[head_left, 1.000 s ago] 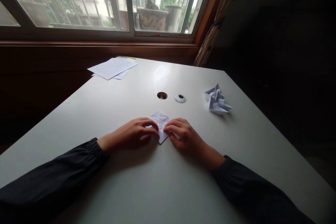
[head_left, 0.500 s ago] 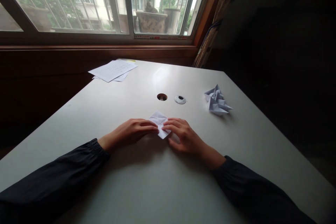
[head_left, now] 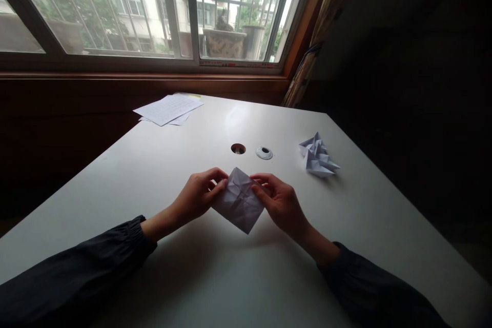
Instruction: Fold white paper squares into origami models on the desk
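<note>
I pinch the creased paper square (head_left: 238,201) by opposite corners, narrowly between my left hand (head_left: 198,196) and right hand (head_left: 280,204), holding it spread just above the white table (head_left: 215,271), with the folded paper model (head_left: 317,156) off to the right

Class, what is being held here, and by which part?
A creased square of white paper, held by two opposite corners: the left hand pinches one, the right hand the other.

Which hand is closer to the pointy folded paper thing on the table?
The right hand. It is in front of and left of the folded paper model, not touching it. The left hand is farther, beyond the creased paper square.
</note>
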A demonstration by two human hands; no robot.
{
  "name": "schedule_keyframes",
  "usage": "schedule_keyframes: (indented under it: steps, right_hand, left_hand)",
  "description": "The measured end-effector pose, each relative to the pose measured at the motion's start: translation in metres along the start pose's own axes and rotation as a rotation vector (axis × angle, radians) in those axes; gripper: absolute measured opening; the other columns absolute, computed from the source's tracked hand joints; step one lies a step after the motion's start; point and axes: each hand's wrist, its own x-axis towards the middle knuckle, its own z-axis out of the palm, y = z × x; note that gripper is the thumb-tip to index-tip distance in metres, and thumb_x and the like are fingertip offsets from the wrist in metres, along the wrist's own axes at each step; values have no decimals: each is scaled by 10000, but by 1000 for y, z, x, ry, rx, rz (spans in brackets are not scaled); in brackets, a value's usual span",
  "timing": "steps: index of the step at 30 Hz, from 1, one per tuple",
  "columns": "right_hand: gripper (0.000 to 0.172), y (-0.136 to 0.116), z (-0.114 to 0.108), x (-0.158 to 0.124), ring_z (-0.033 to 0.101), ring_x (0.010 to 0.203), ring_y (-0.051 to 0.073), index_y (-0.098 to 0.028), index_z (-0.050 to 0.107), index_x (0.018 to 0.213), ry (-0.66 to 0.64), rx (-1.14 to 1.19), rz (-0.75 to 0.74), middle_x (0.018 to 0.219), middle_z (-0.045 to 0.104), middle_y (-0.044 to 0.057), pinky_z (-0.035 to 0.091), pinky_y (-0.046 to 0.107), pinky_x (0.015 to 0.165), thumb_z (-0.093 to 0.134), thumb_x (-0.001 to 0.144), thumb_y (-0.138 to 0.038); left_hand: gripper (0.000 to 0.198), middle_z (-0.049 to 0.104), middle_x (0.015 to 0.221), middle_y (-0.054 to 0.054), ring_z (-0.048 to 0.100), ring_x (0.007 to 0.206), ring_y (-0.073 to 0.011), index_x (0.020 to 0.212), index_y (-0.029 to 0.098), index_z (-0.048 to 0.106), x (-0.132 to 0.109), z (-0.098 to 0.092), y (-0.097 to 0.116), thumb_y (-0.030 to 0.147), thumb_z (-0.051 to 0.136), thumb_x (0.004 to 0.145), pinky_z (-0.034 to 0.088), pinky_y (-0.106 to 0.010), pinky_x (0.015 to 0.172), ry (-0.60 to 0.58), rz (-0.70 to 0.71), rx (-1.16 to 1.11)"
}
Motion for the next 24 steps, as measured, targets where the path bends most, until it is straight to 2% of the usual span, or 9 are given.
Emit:
schedule_keyframes:
  steps: [3,6,10,12,14,19,24]
  right_hand:
    - [130,6,4,1,689,925,231,-235,701,1052,-10,-256,-129,1046,721,67,569,365,816,625,946,-234]
    - [132,9,7,-1,658,973,238,-228,696,1014,-90,-431,-229,1018,708,72,534,388,892,596,949,-169]
    - [110,7,9,-5,618,979,267,-220,696,1018,-189,-620,-286,1009,703,85,496,443,925,663,934,-283]
    - [228,6,10,-6,607,1000,287,-207,687,1071,-190,-642,-290,1037,694,105,497,462,928,709,903,-359]
    - [290,6,11,-6,606,1007,297,-197,671,1130,-175,-637,-294,1059,686,117,504,473,926,719,894,-358]
    - [184,10,12,-7,642,943,262,-199,658,1134,-104,-533,-297,1018,695,99,541,423,874,608,959,-221]
    - [144,13,12,-8,659,872,239,-204,676,1070,-87,-514,-292,957,709,80,543,396,824,561,982,-204]
  left_hand:
    - [227,707,888,-27,630,680,-129,1047,195,641,-1,-2,-12,398,571,975,479,-245,639,-24,70,261]
    - [279,699,962,-47,641,739,-155,1093,206,623,-5,-4,-19,443,616,946,503,-285,690,-98,164,425]
    - [197,675,1073,-77,633,935,-203,1071,224,661,-8,-4,-21,380,613,960,519,-345,848,-144,326,544]
    - [203,668,1107,-87,619,982,-212,1119,227,663,-9,-3,-23,352,577,984,524,-354,872,-152,362,565]
    - [238,660,1130,-91,611,995,-214,1184,232,650,-10,-3,-25,344,557,995,533,-356,871,-152,373,576]
    - [307,641,1150,-98,601,999,-218,1276,254,629,-10,-2,-26,334,570,985,552,-355,855,-153,388,606]
    - [364,614,1154,-106,590,968,-212,1355,280,598,-10,0,-27,307,536,997,553,-358,848,-159,433,655]
